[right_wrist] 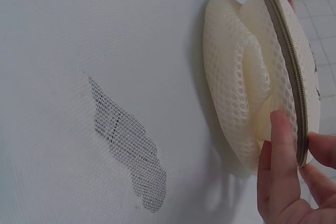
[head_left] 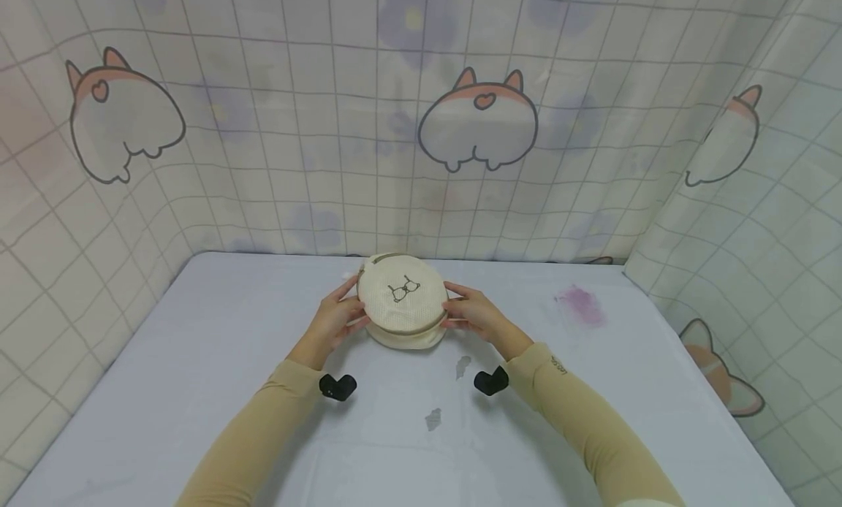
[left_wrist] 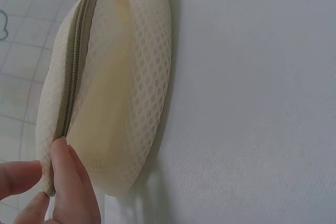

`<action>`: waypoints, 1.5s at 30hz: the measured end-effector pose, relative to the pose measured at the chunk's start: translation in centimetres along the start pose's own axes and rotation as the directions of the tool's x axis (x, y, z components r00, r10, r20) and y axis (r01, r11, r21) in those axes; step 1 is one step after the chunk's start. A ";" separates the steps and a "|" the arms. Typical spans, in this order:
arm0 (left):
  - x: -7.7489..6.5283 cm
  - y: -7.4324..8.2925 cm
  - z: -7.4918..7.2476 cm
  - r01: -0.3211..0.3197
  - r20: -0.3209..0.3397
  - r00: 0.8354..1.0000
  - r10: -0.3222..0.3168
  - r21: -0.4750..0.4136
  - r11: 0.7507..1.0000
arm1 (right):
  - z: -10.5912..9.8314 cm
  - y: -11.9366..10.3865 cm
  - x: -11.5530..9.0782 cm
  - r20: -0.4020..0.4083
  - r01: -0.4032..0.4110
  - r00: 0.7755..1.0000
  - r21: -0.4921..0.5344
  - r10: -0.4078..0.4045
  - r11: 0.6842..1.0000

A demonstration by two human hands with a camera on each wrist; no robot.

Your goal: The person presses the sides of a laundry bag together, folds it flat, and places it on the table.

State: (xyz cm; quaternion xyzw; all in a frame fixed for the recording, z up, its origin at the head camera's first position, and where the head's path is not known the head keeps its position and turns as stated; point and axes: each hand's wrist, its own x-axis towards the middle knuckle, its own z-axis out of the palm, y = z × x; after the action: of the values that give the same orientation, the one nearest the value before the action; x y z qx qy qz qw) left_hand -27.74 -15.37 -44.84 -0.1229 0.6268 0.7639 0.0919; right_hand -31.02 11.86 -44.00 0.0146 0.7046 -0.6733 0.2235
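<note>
A round cream mesh laundry bag with a line drawing on its top sits toward the back of the white table. Its brown zipper runs around the rim and looks closed along the stretch in the left wrist view. My left hand pinches the rim at the left side between thumb and fingers. On the opposite side, my right hand grips the rim near the zipper. The soft mesh side below the rim sags and folds against the table. What is inside the bag cannot be made out.
The white tabletop has a pink stain at the right and grey worn patches in front of the bag. A grid-patterned curtain with cartoon animals encloses the back and sides. Black wrist devices sit by both sleeves.
</note>
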 end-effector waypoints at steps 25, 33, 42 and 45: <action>-0.1 -0.9 -0.1 0.023 -0.011 1.000 -0.023 0.003 1.000 | 0.0 0.7 0.5 -0.040 -0.034 0.999 -0.027 0.033 0.999; 0.1 -1.1 -0.1 0.044 -0.032 0.999 -0.043 0.021 0.999 | 0.0 0.3 0.4 -0.039 -0.038 0.999 -0.050 0.036 0.998; 0.1 -1.0 -0.1 0.063 -0.040 0.997 -0.061 0.045 0.997 | -0.1 0.0 0.1 -0.030 -0.044 0.999 -0.070 0.042 0.997; 0.0 -1.0 -0.1 0.067 -0.037 0.997 -0.066 0.040 0.997 | -0.3 0.1 0.1 -0.025 -0.040 0.999 -0.068 0.038 0.997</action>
State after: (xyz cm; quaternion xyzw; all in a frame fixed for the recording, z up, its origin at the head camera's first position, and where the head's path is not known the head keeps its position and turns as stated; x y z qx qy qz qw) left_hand -27.42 -15.25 -45.74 -0.1554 0.6395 0.7450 0.1087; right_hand -31.18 12.08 -44.15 0.0287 0.7295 -0.6440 0.2287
